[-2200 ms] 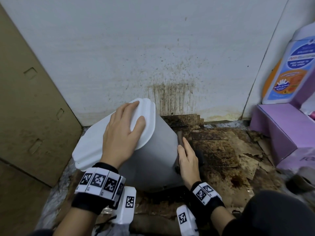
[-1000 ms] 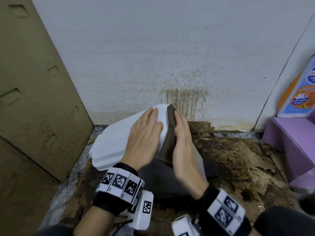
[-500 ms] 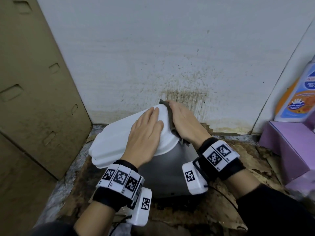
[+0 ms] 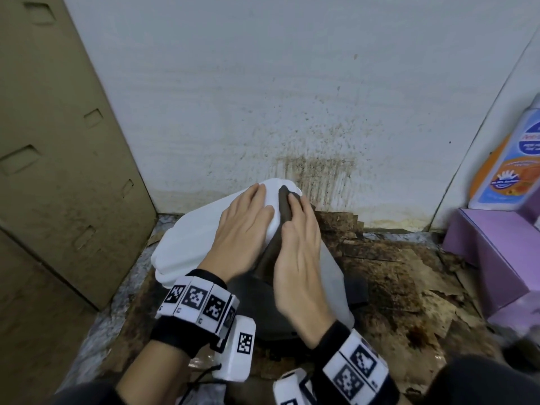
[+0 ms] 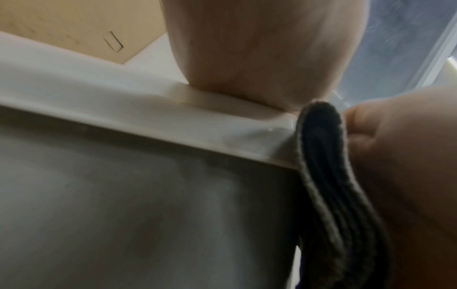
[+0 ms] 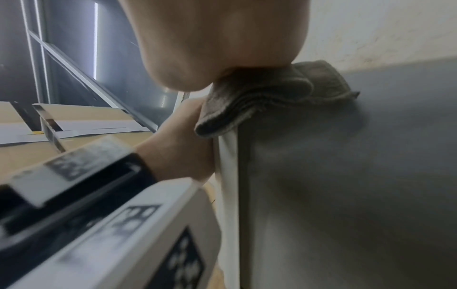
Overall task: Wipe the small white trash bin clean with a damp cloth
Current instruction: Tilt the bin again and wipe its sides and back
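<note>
Head view: small white trash bin (image 4: 193,238), lid closed, tipped toward the left, standing on stained, peeling cardboard flooring (image 4: 388,276) at the foot of a spattered white wall (image 4: 263,97). Left hand (image 4: 242,229) lies flat on the lid, fingers straight and together. Right hand (image 4: 295,258) presses a dark grey cloth (image 4: 277,229) against the bin's right upper edge, fingers extended along the fold, the cloth sandwiched between palm and bin. The two hands sit just beside each other. Brown cardboard panel (image 4: 58,156) leans at left; purple box (image 4: 491,252) and an orange-and-blue bottle (image 4: 511,159) stand at right. Left wrist view: heel of the left hand (image 5: 267,48) rests on the lid rim (image 5: 148,125); the ribbed cloth (image 5: 329,176) hangs over the rim, the right hand (image 5: 408,156) behind it. Right wrist view: the right hand (image 6: 222,39) bears down on the folded cloth (image 6: 259,95) draped over the bin's corner (image 6: 230,176); grey bin wall (image 6: 346,185) below; left hand (image 6: 183,140) beside the rim.
</note>
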